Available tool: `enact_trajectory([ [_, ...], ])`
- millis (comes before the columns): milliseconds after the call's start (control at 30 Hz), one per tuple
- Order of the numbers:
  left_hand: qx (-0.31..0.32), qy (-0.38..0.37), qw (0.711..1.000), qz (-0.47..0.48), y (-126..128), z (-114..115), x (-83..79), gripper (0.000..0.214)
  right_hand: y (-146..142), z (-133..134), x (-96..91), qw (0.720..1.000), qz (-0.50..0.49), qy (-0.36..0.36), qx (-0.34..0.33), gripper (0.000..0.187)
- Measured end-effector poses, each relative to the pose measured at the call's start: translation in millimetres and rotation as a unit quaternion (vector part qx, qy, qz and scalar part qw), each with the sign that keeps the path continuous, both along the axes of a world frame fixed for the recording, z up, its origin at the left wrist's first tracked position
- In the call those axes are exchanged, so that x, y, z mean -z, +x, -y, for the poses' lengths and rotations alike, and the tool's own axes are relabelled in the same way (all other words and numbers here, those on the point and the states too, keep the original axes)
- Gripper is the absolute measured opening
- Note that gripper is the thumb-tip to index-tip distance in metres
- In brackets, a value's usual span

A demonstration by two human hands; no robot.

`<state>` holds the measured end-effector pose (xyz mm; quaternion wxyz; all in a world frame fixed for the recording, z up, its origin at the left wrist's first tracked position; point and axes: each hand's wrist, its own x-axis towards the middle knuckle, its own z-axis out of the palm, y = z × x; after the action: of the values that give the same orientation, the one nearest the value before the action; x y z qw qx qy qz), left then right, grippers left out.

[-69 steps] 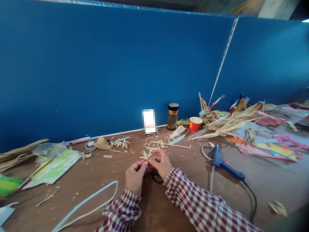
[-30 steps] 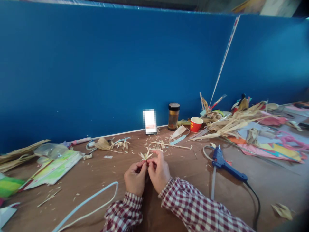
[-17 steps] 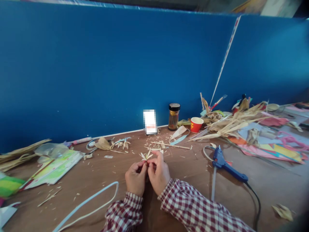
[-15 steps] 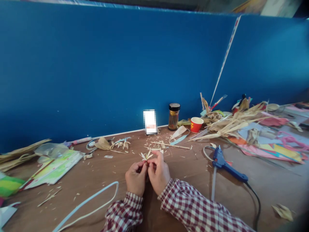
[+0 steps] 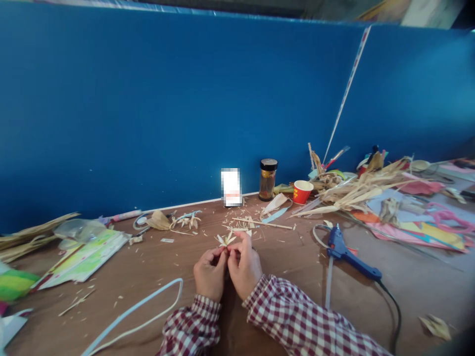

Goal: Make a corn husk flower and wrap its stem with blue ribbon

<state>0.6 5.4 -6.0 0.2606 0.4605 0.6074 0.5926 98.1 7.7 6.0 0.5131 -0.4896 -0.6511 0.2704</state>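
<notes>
Between my fingertips is a small flower-like piece [image 5: 226, 240] with pale, pointed petals, apparently of dried husk. My left hand [image 5: 210, 273] pinches its base from the left, thumb and forefinger together. From the right, my right hand [image 5: 245, 267] pinches the same base, its forefinger raised and bent close to the petals. The fingertips of both hands meet and hide the lower part of the piece. Just beyond them, pale husk scraps [image 5: 243, 225] and a thin stick [image 5: 274, 225] lie on the brown table [image 5: 156, 267].
A blue glue gun [image 5: 351, 254] with a black cord lies to the right. Behind stand a lidded jar [image 5: 267, 180] and a red paper cup [image 5: 302, 193]. Dried husks [image 5: 356, 190] and coloured paper [image 5: 423, 235] pile up at right. A blue-white strip [image 5: 144, 300] loops at front left.
Almost nothing differs. Both hands keep their pinch on the flower-like piece, and the view has shifted very slightly.
</notes>
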Motion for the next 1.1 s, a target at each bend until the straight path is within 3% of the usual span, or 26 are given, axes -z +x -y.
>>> enact_trajectory([
  [767,0.006,0.011,1.000,-0.006,0,1,-1.4,0.016,-1,3,-1.9,0.999,-0.033,-0.002,-0.014,0.049],
  [900,0.024,-0.036,0.997,0.061,-6,-4,0.7,0.022,-2,-1,-0.4,0.987,-0.135,-0.063,-0.055,0.049],
  [1100,0.103,-0.065,0.957,0.263,-9,-11,1.3,0.030,1,-16,-0.4,0.930,-0.296,-0.190,-0.105,0.038],
])
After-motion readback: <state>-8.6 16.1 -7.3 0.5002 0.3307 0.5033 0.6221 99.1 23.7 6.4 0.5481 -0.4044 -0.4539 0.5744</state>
